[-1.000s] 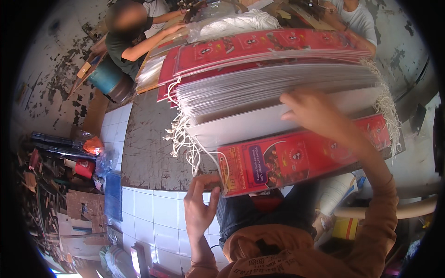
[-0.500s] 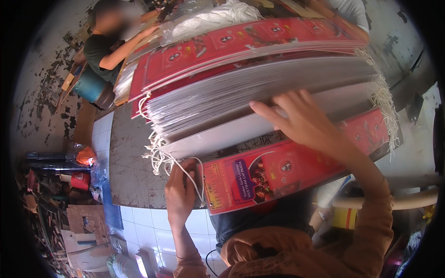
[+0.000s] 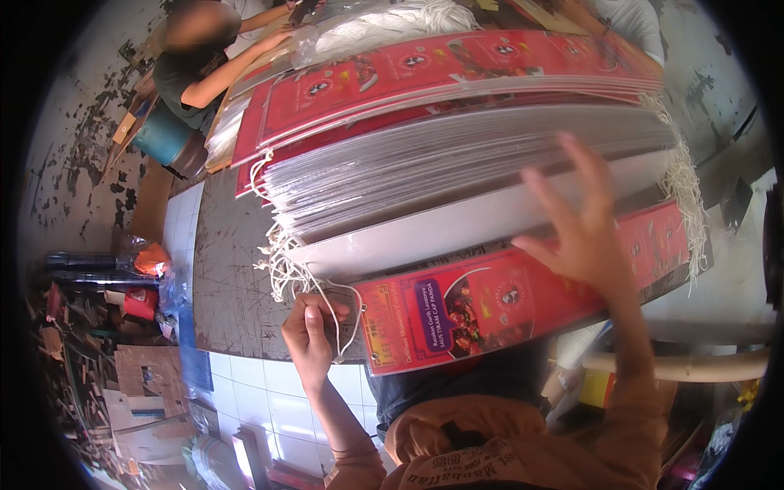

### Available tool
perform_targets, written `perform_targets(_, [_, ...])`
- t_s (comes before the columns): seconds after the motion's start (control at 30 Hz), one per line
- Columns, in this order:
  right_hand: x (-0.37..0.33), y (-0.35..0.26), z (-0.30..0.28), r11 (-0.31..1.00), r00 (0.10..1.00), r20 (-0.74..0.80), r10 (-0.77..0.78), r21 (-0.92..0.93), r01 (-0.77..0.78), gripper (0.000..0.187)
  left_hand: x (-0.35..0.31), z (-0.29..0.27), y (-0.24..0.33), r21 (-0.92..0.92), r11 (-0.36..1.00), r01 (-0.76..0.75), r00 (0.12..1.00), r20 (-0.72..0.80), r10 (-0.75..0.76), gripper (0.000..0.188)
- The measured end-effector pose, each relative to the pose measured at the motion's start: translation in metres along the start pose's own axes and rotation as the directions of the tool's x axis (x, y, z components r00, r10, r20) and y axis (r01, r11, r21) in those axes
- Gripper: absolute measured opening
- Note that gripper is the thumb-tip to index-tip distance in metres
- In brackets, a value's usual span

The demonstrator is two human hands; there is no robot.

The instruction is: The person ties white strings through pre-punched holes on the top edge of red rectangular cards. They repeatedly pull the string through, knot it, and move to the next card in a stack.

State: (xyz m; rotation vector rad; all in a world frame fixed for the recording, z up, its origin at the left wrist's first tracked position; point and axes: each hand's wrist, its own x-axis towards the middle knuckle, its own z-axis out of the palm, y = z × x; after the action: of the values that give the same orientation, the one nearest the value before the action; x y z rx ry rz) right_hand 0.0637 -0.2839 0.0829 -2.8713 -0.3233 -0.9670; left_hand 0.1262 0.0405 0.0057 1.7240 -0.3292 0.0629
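Observation:
A long red printed sign board (image 3: 498, 306) lies along the table's near edge, a white string (image 3: 357, 327) looped through holes at its left end. My left hand (image 3: 310, 343) is just beyond that end, fingers curled and thumb pressed in, with the string running across them. My right hand (image 3: 584, 229) hovers over the board's right part, fingers spread, holding nothing and slightly blurred. Behind the red board leans a thick stack of similar boards (image 3: 457, 167) on edge, the nearest showing a plain whitish back (image 3: 482, 216). Strings (image 3: 286, 269) hang tangled from the stack's left end.
More red boards (image 3: 392, 69) lie flat behind the stack, with a white string bundle (image 3: 400, 23) beyond. One person (image 3: 192, 69) works at far left, another (image 3: 629, 28) at far right. A blue drum (image 3: 167, 143) and scrap piles (image 3: 82, 359) stand left of the dark table (image 3: 237, 278).
My right hand has lifted and moved right, its fingers spreading. My left hand has shifted slightly left and away from the board's end, curling more with the string across it.

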Motion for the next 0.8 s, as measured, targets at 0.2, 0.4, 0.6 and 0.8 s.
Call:
perform_targets(0.2, [-0.059,-0.046,-0.011,0.443,0.856,-0.187,0.481,0.895,-0.054,0.055,0.007,0.003,-0.003,-0.253,0.964,-0.077,0.991,-0.128,0.046,0.031])
perform_targets(0.4, [-0.044,-0.117,-0.036,-0.456,0.898,-0.190,0.398,0.808,0.373,0.056,0.005,-0.001,-0.003,-0.219,0.974,-0.056,0.983,-0.185,0.015,0.026])
perform_targets(0.6, [-0.012,-0.126,-0.054,-0.586,0.889,-0.425,0.170,0.682,0.438,0.059,0.008,0.002,-0.001,-0.225,0.973,-0.048,0.982,-0.191,0.004,0.025])
perform_targets(0.8, [-0.008,-0.123,-0.046,-0.649,0.877,-0.476,0.070,0.646,0.402,0.059,0.005,-0.005,-0.002,-0.214,0.974,-0.071,0.980,-0.195,0.029,0.025])
